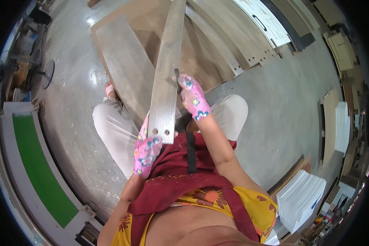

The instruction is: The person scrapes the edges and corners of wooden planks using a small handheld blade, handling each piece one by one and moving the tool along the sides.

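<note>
A long grey wood-grain board (165, 78) with two round holes near its close end slants up and away in front of me. My left hand (146, 153), in a pink flowered glove, is closed around that close end at its left side and underneath. My right hand (194, 98), gloved alike, is closed at the board's right edge. A small dark flat tool (176, 74) sticks up from its fingers against the edge; its kind does not show clearly. Below, a wider grey wood-grain panel (125, 61) lies flat, partly covered by the board.
A brown cardboard sheet (145, 16) lies on the floor under the panels. More wood-grain boards (217, 37) and a white panel with a dark handle (260, 22) lie at the far right. White sheets (301, 199) are stacked near right; a green-topped bench (41, 164) stands left.
</note>
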Tool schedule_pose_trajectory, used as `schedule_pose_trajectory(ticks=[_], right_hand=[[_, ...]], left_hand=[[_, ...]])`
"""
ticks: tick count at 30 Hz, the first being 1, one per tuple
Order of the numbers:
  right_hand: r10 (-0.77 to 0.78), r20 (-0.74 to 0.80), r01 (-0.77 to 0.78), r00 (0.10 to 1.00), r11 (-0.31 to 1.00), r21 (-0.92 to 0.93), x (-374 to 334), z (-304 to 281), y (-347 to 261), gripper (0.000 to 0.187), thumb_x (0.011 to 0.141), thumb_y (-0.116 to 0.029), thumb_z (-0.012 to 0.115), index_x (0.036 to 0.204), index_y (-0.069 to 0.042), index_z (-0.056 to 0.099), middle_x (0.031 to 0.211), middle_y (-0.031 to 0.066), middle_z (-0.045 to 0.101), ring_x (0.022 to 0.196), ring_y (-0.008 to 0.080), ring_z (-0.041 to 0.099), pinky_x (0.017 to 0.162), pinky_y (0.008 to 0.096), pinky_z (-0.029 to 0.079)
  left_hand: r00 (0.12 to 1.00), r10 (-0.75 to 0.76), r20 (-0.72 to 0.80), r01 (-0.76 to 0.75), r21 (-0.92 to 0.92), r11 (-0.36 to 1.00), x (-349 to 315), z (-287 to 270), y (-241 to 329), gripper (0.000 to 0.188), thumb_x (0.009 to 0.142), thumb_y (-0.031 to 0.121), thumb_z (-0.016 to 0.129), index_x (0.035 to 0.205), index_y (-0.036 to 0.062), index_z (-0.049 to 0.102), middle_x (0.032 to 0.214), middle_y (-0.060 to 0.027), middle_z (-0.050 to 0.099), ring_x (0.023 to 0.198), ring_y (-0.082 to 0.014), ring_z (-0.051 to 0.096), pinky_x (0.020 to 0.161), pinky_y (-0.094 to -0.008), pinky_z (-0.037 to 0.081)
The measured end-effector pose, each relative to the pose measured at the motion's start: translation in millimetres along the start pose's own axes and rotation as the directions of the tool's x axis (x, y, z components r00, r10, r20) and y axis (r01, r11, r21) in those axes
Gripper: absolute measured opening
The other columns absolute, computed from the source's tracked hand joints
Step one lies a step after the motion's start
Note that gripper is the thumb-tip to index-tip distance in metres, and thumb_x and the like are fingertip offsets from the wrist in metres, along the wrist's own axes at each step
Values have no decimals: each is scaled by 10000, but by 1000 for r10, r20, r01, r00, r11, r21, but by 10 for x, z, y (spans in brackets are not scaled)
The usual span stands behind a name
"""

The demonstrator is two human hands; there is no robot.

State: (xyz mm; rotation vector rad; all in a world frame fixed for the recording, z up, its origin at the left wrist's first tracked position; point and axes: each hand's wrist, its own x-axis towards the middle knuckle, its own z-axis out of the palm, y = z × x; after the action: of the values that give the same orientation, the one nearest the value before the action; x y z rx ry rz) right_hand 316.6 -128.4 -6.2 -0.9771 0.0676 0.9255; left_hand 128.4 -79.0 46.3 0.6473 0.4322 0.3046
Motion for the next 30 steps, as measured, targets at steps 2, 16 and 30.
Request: schedule_pose_trajectory(ticks=[2, 16, 30], right_hand=[[22, 38, -27, 999, 992, 123, -205, -52, 38, 159, 851, -108, 565, 1001, -56, 565, 786, -30, 588, 466, 41, 460, 384, 171, 333], [-501, -16, 400, 865, 709, -581, -594, -978, -312, 122, 804, -49, 588, 924, -50, 613, 831, 1, 582, 736, 124, 547, 653, 234, 440], [-477, 670, 627, 569, -275, -729, -105, -445, -190, 105, 743, -197, 517, 686, -129, 573, 661, 26, 533, 599, 208, 530, 504, 332, 409]], left_hand=[[999, -54, -6, 54, -8, 998, -158, 13, -23, 813, 640, 60, 620, 1354, 43, 233, 1197, -185, 456, 1052, -317, 518, 835, -458, 485], [937, -252, 242, 277, -76, 958, 76, -61, -69, 813, 687, 210, 655, 1347, 1, 230, 1278, -189, 401, 1168, -334, 428, 889, -517, 429], [960, -279, -2, 226, -582, 781, 39, -28, -79, 688, 897, 479, 359, 1328, -42, 231, 1355, -214, 296, 1254, -362, 296, 1018, -583, 216]])
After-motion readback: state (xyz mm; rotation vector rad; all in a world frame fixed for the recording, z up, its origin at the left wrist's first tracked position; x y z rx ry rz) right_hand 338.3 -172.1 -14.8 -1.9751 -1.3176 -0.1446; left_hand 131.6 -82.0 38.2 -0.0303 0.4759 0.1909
